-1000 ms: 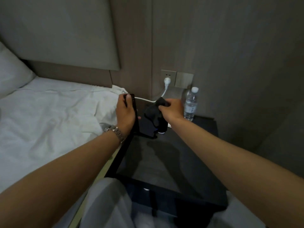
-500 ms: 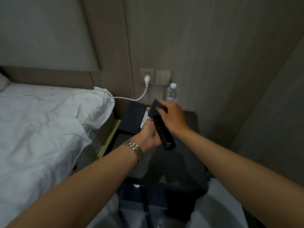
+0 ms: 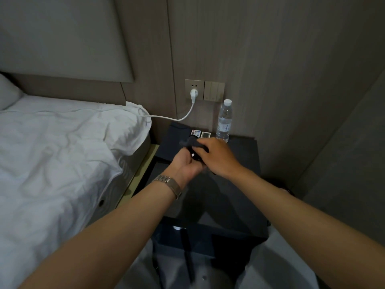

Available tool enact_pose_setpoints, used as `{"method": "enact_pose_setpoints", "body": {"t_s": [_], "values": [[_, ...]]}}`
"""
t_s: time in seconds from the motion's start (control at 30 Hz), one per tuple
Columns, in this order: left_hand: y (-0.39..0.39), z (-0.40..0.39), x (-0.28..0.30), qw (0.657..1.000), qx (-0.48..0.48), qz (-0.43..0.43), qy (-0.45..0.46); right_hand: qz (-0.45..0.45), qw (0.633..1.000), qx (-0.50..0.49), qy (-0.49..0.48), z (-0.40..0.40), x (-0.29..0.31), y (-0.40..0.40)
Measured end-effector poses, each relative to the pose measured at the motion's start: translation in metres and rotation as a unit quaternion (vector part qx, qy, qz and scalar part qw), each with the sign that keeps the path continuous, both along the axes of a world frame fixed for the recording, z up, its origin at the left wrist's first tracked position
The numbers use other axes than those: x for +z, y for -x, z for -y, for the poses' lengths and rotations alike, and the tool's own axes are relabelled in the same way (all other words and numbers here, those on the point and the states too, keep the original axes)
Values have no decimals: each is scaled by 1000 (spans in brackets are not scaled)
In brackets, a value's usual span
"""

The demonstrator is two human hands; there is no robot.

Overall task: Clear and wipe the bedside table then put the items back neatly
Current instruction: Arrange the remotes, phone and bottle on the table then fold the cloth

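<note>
Both hands meet over the back of the black bedside table. My left hand, palm up, cups a long black device that is mostly hidden between the hands. My right hand grips a dark cloth and presses it onto the device from above. Behind the hands a clear water bottle stands upright by the wall. A small remote with coloured buttons and a small white card-like item lie flat beside it. A dark flat pad rests on the back left corner.
A white plug sits in the wall socket, and its cable runs left onto the white bed. Light switches are next to the socket. Walls close in behind and to the right of the table.
The view shifted, showing more of the bed. My hands came closer together and the black device, earlier sticking out below my right hand, now lies mostly covered between them.
</note>
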State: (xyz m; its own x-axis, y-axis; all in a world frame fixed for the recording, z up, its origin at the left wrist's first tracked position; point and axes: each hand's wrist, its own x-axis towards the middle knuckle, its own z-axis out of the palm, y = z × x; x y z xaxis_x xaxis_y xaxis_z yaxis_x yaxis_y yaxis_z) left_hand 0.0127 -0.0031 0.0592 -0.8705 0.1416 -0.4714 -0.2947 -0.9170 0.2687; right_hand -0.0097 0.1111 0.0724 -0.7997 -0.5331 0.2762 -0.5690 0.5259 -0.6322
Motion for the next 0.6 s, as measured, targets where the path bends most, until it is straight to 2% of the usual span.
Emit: {"method": "enact_pose_setpoints", "body": {"t_s": [0.1, 0.27, 0.5, 0.6], "values": [[7, 11, -3, 1000, 26, 10, -11, -14, 1000, 20, 10, -4, 1, -4], [16, 30, -9, 992, 110, 20, 63, -109, 993, 36, -12, -22, -12, -27], [16, 43, -24, 985, 170, 42, -8, -252, 964, 74, -28, -36, -20, -50], [14, 43, -27, 980, 183, 76, 5, -273, 960, 62, -13, -38, -26, -54]]}}
